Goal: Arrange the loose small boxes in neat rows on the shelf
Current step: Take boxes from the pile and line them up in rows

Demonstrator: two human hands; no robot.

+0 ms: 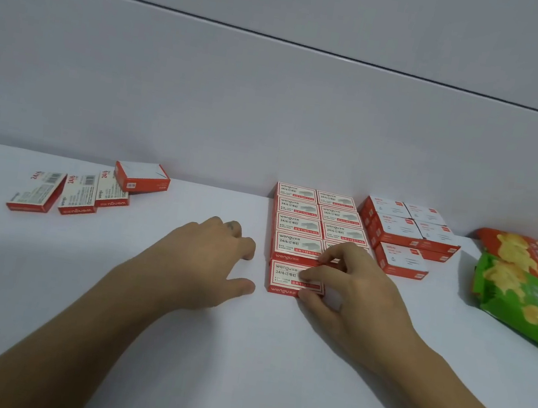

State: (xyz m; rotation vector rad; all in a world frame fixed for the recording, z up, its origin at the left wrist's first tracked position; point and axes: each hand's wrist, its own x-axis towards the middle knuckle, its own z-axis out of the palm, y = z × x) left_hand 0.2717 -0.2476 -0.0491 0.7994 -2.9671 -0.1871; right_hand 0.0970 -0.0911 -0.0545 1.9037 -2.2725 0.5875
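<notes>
Two neat columns of red-and-white small boxes (306,224) run from the back wall toward me on the white shelf (239,355). My right hand (349,284) pinches the nearest box (285,277) at the front of the left column, thumb at its front edge and fingers on its top. My left hand (212,251) rests on the shelf just left of that box with loosely curled fingers and holds nothing. Several loose boxes (79,194) lie scattered at the far left, one (142,176) tilted on top of another.
A second group of red-and-white boxes (402,229) is stacked right of the columns. Green and red snack bags (526,285) lie at the right edge. The grey back wall (272,118) closes the shelf behind.
</notes>
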